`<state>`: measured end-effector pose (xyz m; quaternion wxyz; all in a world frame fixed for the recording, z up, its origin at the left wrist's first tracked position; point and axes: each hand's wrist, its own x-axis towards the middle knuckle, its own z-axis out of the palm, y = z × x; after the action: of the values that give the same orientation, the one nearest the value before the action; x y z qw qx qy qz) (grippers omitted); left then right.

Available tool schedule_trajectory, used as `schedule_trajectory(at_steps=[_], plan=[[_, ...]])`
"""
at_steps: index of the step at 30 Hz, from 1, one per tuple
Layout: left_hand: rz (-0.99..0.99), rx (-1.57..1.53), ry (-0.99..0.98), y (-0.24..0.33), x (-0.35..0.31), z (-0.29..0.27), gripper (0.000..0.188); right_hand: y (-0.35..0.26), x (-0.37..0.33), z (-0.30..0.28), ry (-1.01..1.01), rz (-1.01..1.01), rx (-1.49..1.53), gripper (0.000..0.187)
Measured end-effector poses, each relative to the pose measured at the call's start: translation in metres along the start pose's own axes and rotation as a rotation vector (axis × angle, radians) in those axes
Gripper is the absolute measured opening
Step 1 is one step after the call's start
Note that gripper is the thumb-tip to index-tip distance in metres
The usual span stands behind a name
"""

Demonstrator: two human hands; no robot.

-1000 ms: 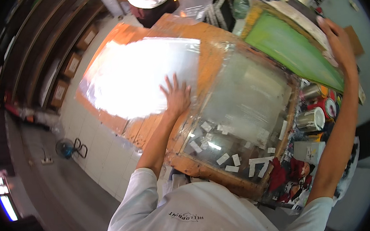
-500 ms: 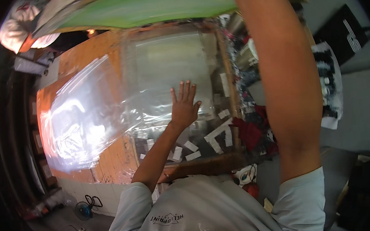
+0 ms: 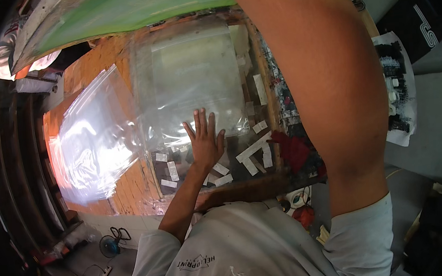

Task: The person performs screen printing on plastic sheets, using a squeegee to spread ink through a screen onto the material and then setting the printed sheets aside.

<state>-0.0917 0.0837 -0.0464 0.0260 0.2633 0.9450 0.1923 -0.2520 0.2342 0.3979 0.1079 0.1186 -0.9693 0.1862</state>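
My left hand [image 3: 205, 139] lies with its fingers spread on the near edge of a clear plastic sheet [image 3: 195, 80]. The sheet rests on a wood-edged work board [image 3: 225, 192]. Short pieces of white tape [image 3: 224, 180] are stuck on the board around my wrist and to its right. My right arm [image 3: 339, 87] reaches up and forward past the top of the picture, so the right hand is out of sight. Above the board's far side is a green screen in a wooden frame [image 3: 133, 12].
A fanned stack of clear plastic sheets [image 3: 97, 142] covers the wooden table's left part. A dark red cloth [image 3: 292, 149] lies at the board's right edge. Further right is a paint-smeared white paper [image 3: 402, 92]. Another person [image 3: 4, 59] is partly visible at the far left.
My left hand has slid a little toward me and left over the plastic. The green screen's left corner sits lower in the picture. The whole view has shifted slightly.
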Motion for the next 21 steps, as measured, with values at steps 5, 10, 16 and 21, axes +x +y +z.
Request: schedule_trajectory(at_steps=[5, 10, 16, 21], plan=[[0.003, -0.027, -0.012, 0.0, -0.007, 0.001, 0.062, -0.008, -0.003, 0.003, -0.013, -0.002, 0.003, 0.057], [0.023, -0.04, 0.001, 0.001, -0.007, 0.003, 0.063, -0.011, 0.001, 0.005, -0.03, 0.009, 0.003, 0.056], [0.035, -0.045, 0.051, -0.001, -0.009, 0.007, 0.064, -0.016, 0.005, 0.014, -0.046, 0.044, -0.011, 0.056], [-0.012, -0.196, 0.093, 0.004, -0.008, -0.014, 0.066, -0.015, -0.001, 0.028, 0.134, -0.03, -0.033, 0.051]])
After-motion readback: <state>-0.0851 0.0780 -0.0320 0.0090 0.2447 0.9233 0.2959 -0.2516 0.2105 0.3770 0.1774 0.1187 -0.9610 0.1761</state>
